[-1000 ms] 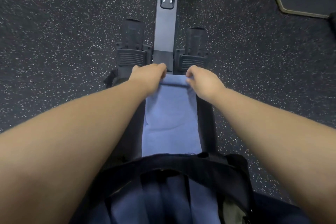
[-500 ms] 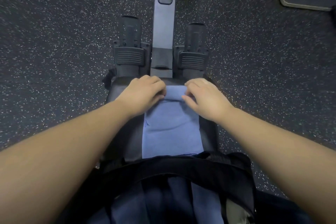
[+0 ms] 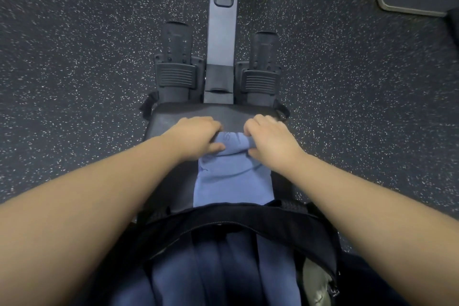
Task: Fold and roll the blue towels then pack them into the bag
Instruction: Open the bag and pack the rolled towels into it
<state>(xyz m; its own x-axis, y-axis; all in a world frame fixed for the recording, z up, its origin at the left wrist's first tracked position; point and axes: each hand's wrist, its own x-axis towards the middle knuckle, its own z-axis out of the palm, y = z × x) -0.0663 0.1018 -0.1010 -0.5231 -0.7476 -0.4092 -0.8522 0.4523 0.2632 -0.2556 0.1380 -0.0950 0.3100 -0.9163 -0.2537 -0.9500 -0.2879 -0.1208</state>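
A light blue towel [image 3: 233,181] lies as a long folded strip on a black padded seat [image 3: 213,113], running toward me. Its far end is rolled into a small roll [image 3: 233,143]. My left hand [image 3: 196,138] grips the roll's left end with curled fingers. My right hand [image 3: 270,140] grips its right end the same way. A black bag [image 3: 248,226] stands open at the bottom of the view, just in front of the strip's near end. Darker blue towels [image 3: 223,271] sit inside it.
The seat belongs to a rowing machine: a grey rail [image 3: 222,32] runs away from me, with two black footrests [image 3: 176,67] [image 3: 260,69] beside it. Speckled dark rubber floor [image 3: 74,69] surrounds everything. A mat edge [image 3: 402,5] shows at the top right.
Both hands have rolled the towel's far end toward me. The roll has grown thicker, the flat strip has become shorter, and more of the black seat shows beyond the hands.
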